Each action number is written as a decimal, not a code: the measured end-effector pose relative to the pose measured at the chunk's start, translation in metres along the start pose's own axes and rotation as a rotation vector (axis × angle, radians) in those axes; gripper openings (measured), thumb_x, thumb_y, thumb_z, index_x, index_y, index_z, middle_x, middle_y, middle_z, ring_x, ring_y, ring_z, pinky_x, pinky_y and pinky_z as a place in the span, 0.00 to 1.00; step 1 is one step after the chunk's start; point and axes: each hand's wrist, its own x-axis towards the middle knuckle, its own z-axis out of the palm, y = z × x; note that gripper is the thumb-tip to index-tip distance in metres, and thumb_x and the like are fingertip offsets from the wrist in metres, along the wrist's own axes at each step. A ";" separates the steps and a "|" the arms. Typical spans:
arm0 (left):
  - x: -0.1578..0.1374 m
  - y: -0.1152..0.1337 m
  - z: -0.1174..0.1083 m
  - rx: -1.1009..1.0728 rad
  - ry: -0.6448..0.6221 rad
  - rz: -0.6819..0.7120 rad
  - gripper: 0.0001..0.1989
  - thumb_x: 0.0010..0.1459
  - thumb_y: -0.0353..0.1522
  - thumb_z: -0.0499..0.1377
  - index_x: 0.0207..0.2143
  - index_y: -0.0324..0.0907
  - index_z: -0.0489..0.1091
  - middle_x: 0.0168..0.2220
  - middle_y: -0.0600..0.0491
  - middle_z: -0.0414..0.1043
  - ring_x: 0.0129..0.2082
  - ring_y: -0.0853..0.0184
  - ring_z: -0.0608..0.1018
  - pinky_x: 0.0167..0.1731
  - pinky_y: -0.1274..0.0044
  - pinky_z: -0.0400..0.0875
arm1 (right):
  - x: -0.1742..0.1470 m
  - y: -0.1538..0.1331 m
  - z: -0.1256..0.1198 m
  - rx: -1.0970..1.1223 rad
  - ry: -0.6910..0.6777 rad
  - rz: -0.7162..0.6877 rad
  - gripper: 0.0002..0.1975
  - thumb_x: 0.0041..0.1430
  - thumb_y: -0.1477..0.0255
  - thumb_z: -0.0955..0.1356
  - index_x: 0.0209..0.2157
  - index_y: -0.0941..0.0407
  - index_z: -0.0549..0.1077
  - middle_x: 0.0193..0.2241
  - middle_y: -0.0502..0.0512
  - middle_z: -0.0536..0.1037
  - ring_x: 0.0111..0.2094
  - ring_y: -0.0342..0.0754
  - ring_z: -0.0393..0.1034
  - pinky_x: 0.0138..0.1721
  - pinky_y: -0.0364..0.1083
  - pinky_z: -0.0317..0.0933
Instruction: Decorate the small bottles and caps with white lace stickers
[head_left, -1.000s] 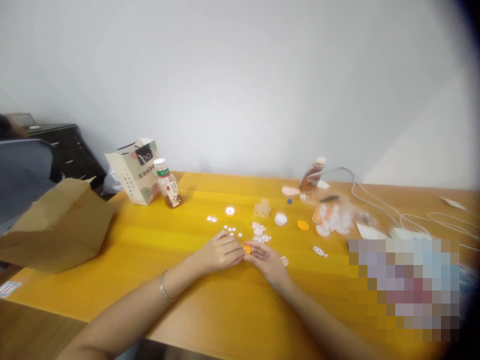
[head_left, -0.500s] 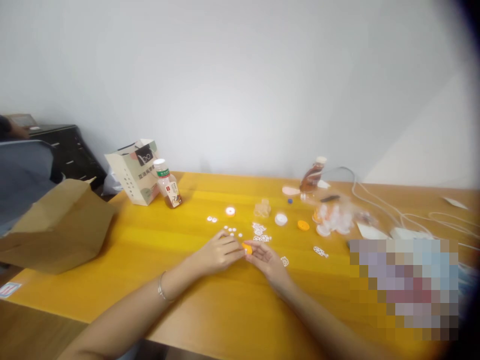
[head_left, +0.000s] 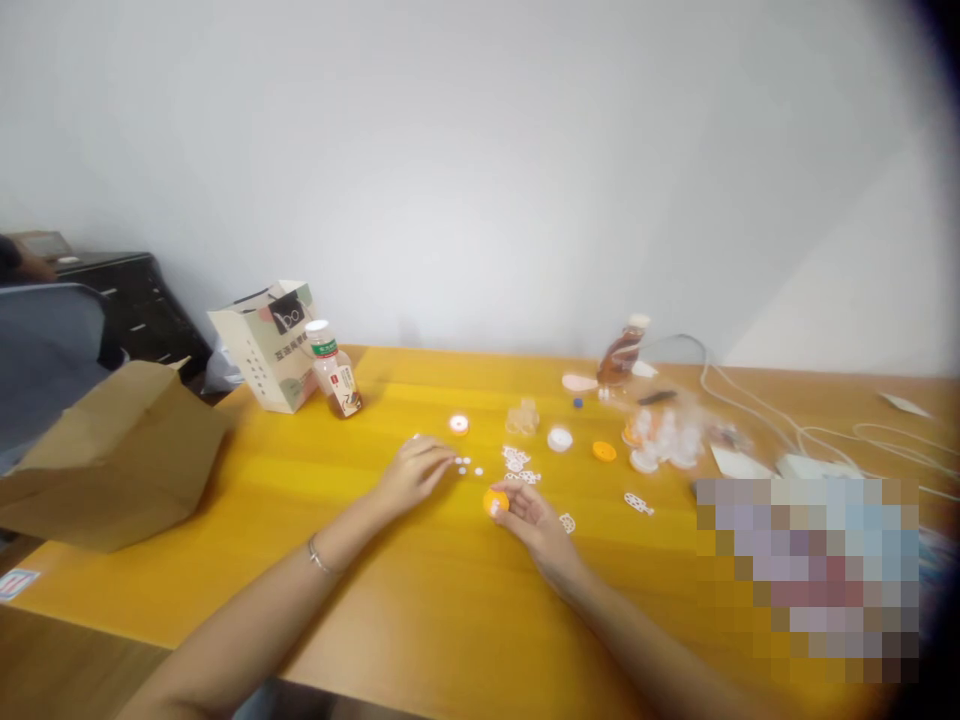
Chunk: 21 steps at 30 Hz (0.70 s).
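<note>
In my right hand [head_left: 536, 525] is a small round orange piece [head_left: 496, 502] with a whitish spot in its middle, pinched by thumb and fingertips just above the table. My left hand [head_left: 415, 475] is held out over the table to the left, its fingers stretched and apart. Its fingertips reach the edge of a group of small white discs [head_left: 478, 471]; whether they touch one is too blurred to tell. Behind the hands lie a white-and-orange round piece [head_left: 458, 425], a white round piece [head_left: 559, 439], an orange disc [head_left: 604, 452] and white perforated flat pieces [head_left: 516, 459].
A paper gift bag [head_left: 266, 350] and a drink bottle [head_left: 334, 370] stand at the back left, a brown paper bag [head_left: 120, 455] at the left edge. To the right are a dark bottle [head_left: 622, 350], a pile of clear plastic and orange pieces [head_left: 664, 438], and white cables [head_left: 757, 405].
My left hand has let go of the orange piece and moved left to the small white discs. My right hand keeps the orange piece, its round face now showing.
</note>
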 end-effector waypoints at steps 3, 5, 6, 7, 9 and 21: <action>-0.002 -0.021 0.004 0.076 -0.064 -0.102 0.11 0.56 0.32 0.51 0.40 0.41 0.69 0.34 0.49 0.71 0.35 0.67 0.72 0.37 0.75 0.66 | 0.002 0.004 -0.002 -0.001 -0.019 0.008 0.16 0.41 0.63 0.70 0.33 0.53 0.67 0.27 0.49 0.71 0.26 0.43 0.66 0.31 0.45 0.62; -0.003 -0.027 0.008 0.107 -0.112 -0.093 0.11 0.56 0.32 0.51 0.41 0.43 0.69 0.35 0.49 0.70 0.35 0.67 0.72 0.37 0.75 0.66 | 0.003 0.005 -0.002 -0.001 -0.031 0.006 0.17 0.41 0.62 0.70 0.33 0.53 0.67 0.25 0.49 0.70 0.24 0.43 0.65 0.28 0.45 0.61; -0.003 -0.028 0.011 0.124 -0.127 -0.084 0.12 0.56 0.32 0.51 0.42 0.43 0.68 0.35 0.50 0.70 0.36 0.67 0.71 0.38 0.75 0.66 | 0.002 0.004 -0.001 -0.003 -0.036 0.004 0.16 0.41 0.62 0.70 0.33 0.53 0.66 0.24 0.49 0.70 0.24 0.43 0.65 0.28 0.45 0.61; -0.003 -0.028 0.013 0.141 -0.136 -0.075 0.12 0.56 0.32 0.51 0.42 0.44 0.68 0.36 0.50 0.70 0.37 0.67 0.71 0.38 0.75 0.65 | 0.001 0.003 0.000 -0.007 -0.040 0.001 0.16 0.42 0.63 0.69 0.33 0.53 0.66 0.24 0.48 0.70 0.24 0.44 0.65 0.28 0.45 0.61; -0.003 -0.028 0.017 0.179 -0.142 -0.053 0.11 0.56 0.31 0.52 0.40 0.45 0.69 0.36 0.51 0.70 0.37 0.67 0.71 0.38 0.75 0.65 | -0.002 -0.001 0.001 -0.016 -0.040 -0.009 0.14 0.44 0.64 0.69 0.34 0.53 0.66 0.24 0.48 0.69 0.24 0.43 0.65 0.29 0.45 0.60; -0.001 -0.032 0.015 0.295 -0.155 0.051 0.11 0.57 0.30 0.49 0.28 0.38 0.70 0.26 0.50 0.69 0.29 0.68 0.71 0.33 0.75 0.64 | -0.004 -0.003 0.004 -0.018 -0.068 0.003 0.14 0.45 0.64 0.68 0.34 0.53 0.66 0.25 0.47 0.70 0.25 0.42 0.65 0.30 0.44 0.61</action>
